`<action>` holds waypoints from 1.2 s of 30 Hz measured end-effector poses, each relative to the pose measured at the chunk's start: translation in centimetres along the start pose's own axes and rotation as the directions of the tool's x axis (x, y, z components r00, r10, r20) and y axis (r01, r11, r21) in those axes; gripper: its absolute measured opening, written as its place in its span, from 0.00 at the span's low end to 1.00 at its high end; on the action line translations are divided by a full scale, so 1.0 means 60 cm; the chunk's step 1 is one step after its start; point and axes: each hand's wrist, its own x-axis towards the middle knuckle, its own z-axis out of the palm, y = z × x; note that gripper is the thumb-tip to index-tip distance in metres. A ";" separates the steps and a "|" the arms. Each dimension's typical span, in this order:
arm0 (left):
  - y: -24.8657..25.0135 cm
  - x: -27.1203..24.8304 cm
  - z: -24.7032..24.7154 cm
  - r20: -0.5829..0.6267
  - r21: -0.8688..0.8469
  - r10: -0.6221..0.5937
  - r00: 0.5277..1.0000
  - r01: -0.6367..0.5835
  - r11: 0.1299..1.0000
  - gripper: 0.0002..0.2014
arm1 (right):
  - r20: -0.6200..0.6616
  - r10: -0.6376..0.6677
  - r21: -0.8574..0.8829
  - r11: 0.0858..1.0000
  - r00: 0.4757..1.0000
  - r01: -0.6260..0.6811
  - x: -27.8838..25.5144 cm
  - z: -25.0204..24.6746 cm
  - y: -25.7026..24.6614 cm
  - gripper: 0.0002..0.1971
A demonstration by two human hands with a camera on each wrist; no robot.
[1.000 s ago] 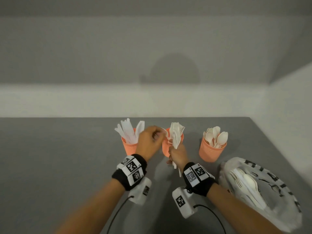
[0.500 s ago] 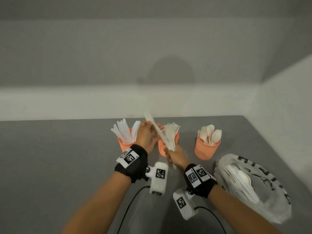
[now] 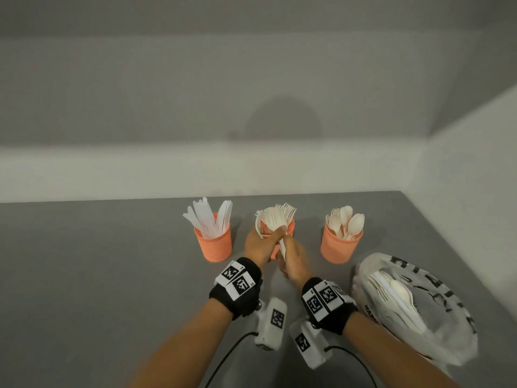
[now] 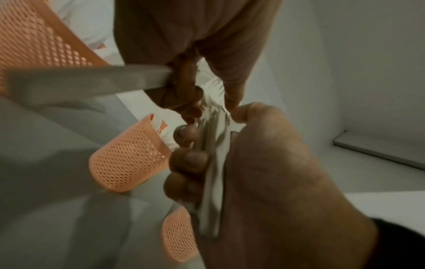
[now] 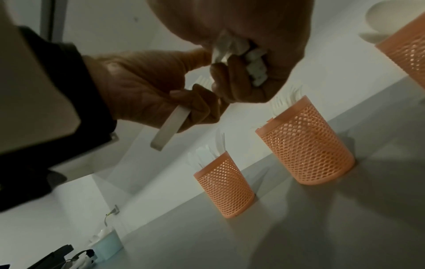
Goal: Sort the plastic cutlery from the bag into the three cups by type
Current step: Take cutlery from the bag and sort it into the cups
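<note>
Both hands over the middle cup [image 3: 291,229] — right hand [image 3: 294,257] clutches a cutlery bundle [image 3: 275,219], left hand [image 3: 258,245] pinches one piece from it.

You see three orange mesh-patterned cups [image 3: 214,242]; white cutlery [image 3: 275,219]; grey counter [image 3: 98,275]; clear bag [image 3: 414,306], black lettering; black wristbands [image 3: 237,287], black-white square markers.
</note>
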 end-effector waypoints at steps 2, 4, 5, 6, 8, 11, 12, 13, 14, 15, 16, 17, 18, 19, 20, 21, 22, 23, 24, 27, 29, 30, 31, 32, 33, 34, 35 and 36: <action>-0.002 -0.005 0.006 -0.009 -0.052 -0.013 1.000 0.012 0.999 0.11 | -0.056 -0.040 -0.054 0.998 0.998 0.037 0.000 -0.003 0.003 0.18; -0.004 -0.009 0.010 -0.014 -0.117 -0.038 0.999 0.036 0.992 0.11 | -0.060 -0.079 -0.110 0.991 0.995 0.072 -0.001 -0.009 0.003 0.17; -0.004 -0.011 0.011 -0.018 -0.149 -0.040 0.999 0.037 0.988 0.11 | -0.055 -0.100 -0.133 0.987 0.994 0.092 -0.002 -0.012 0.004 0.17; -0.004 -0.014 0.014 -0.023 -0.182 -0.031 0.999 0.026 0.983 0.11 | -0.052 -0.125 -0.156 0.981 0.991 0.115 -0.003 -0.016 0.004 0.18; -0.004 -0.015 0.018 -0.051 -0.228 -0.013 0.999 0.001 0.974 0.11 | -0.052 -0.181 -0.200 0.965 0.982 0.167 -0.004 -0.021 0.002 0.19; -0.004 -0.014 0.021 -0.121 -0.248 0.000 0.993 -0.030 0.968 0.11 | -0.044 -0.218 -0.201 0.958 0.975 0.205 -0.004 -0.020 0.005 0.19; -0.006 -0.011 0.022 -0.138 -0.251 -0.003 0.990 -0.032 0.968 0.12 | -0.042 -0.211 -0.177 0.964 0.977 0.200 -0.002 -0.019 0.007 0.18; -0.008 -0.010 0.022 -0.151 -0.250 -0.009 0.989 -0.029 0.968 0.13 | -0.044 -0.196 -0.150 0.971 0.980 0.187 0.000 -0.019 0.008 0.17; -0.010 -0.009 0.023 -0.160 -0.252 -0.018 0.987 -0.023 0.967 0.14 | -0.046 -0.176 -0.121 0.978 0.983 0.169 0.002 -0.019 0.008 0.16; -0.011 -0.010 0.023 -0.165 -0.255 -0.027 0.986 -0.017 0.967 0.15 | -0.048 -0.154 -0.093 0.984 0.987 0.149 0.004 -0.018 0.008 0.16; -0.012 -0.011 0.023 -0.168 -0.258 -0.031 0.985 -0.013 0.966 0.15 | -0.048 -0.137 -0.074 0.988 0.989 0.133 0.004 -0.018 0.007 0.15; -0.015 -0.011 0.023 -0.171 -0.256 -0.032 0.985 -0.013 0.967 0.15 | -0.045 -0.123 -0.062 0.991 0.991 0.120 0.005 -0.017 0.006 0.16; -0.017 -0.011 0.023 -0.173 -0.246 -0.026 0.985 -0.018 0.969 0.15 | -0.043 -0.112 -0.057 0.992 0.993 0.110 0.006 -0.016 0.008 0.17; -0.019 -0.011 0.024 -0.177 -0.232 -0.020 0.984 -0.022 0.972 0.15 | -0.042 -0.105 -0.054 0.993 0.994 0.103 0.006 -0.014 0.010 0.17; -0.020 -0.010 0.024 -0.180 -0.218 -0.010 0.984 -0.029 0.976 0.15 | -0.042 -0.100 -0.056 0.994 0.994 0.097 0.006 -0.012 0.011 0.18; -0.020 -0.011 0.025 -0.182 -0.208 0.002 0.983 -0.040 0.977 0.15 | -0.042 -0.102 -0.065 0.993 0.994 0.099 0.005 -0.010 0.014 0.22; -0.019 -0.011 0.025 -0.184 -0.204 0.013 0.983 -0.052 0.978 0.16 | -0.041 -0.105 -0.083 0.991 0.994 0.102 0.006 -0.008 0.018 0.26; -0.017 -0.012 0.025 -0.184 -0.204 0.021 0.983 -0.060 0.977 0.16 | -0.037 -0.108 -0.103 0.989 0.993 0.104 0.006 -0.007 0.021 0.28; -0.015 -0.014 0.025 -0.186 -0.204 0.019 0.982 -0.058 0.977 0.15 | -0.037 -0.115 -0.116 0.987 0.993 0.110 0.006 -0.005 0.022 0.27; -0.017 -0.015 0.024 -0.202 -0.194 -0.005 0.979 -0.035 0.980 0.15 | -0.032 -0.121 -0.130 0.985 0.992 0.116 0.003 -0.001 0.017 0.24; -0.020 -0.015 0.023 -0.227 -0.182 -0.003 0.974 -0.039 0.983 0.15 | -0.052 -0.134 -0.143 0.982 0.990 0.126 0.001 -0.001 0.013 0.24; -0.020 -0.015 0.023 -0.242 -0.175 -0.003 0.970 -0.040 0.984 0.14 | -0.062 -0.133 -0.152 0.981 0.989 0.122 0.001 -0.001 0.014 0.24; -0.020 -0.014 0.023 -0.256 -0.167 -0.007 0.967 -0.037 0.985 0.14 | -0.071 -0.123 -0.162 0.981 0.990 0.110 0.001 -0.002 0.013 0.25; -0.020 -0.013 0.022 -0.265 -0.162 -0.015 0.964 -0.029 0.986 0.13 | -0.082 -0.103 -0.171 0.981 0.991 0.088 0.001 -0.002 0.013 0.26; -0.021 -0.011 0.022 -0.271 -0.161 -0.023 0.962 -0.022 0.987 0.13 | -0.086 -0.086 -0.177 0.982 0.993 0.070 0.001 -0.002 0.012 0.26; -0.022 -0.009 0.022 -0.274 -0.161 -0.033 0.961 -0.012 0.987 0.13 | -0.088 -0.078 -0.179 0.982 0.993 0.061 0.002 -0.002 0.012 0.27; -0.021 -0.007 0.022 -0.273 -0.159 -0.039 0.961 -0.005 0.987 0.13 | -0.087 -0.077 -0.183 0.981 0.993 0.060 0.002 -0.002 0.010 0.27; -0.021 -0.006 0.022 -0.271 -0.151 -0.045 0.962 0.004 0.989 0.13 | -0.093 -0.083 -0.194 0.979 0.992 0.064 0.002 -0.002 0.009 0.26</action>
